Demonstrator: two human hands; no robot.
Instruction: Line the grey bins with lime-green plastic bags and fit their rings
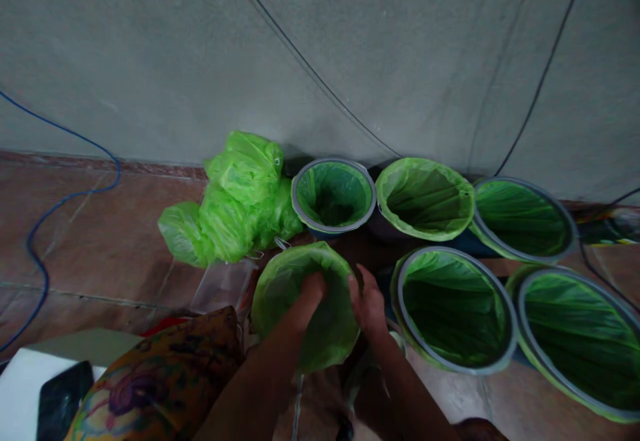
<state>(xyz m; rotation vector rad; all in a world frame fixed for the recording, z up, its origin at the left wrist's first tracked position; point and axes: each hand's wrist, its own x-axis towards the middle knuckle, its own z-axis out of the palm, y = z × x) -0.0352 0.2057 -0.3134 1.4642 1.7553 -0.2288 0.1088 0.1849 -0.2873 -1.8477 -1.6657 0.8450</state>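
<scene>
A bin lined with a green plastic bag [270, 271] stands in front of me, the bag folded out over its rim. My left hand [314, 288] reaches down inside it, and its fingers are hidden from view. Against the right side of the rim is my right hand [369, 300], its fingers apart and touching or very near the bag's edge. Behind the bin is another lined bin with a grey ring [334, 162] around its top. To its left lies a pile of bright green plastic bags [235, 194].
On the right stand several more lined bins, among them a ringless one [425, 231] and a ringed one [457, 364]. A clear plastic container [223, 286] lies left. A blue cable [35, 234] crosses the tiled floor. A dark phone-like object [64, 398] rests on a white surface [20, 384].
</scene>
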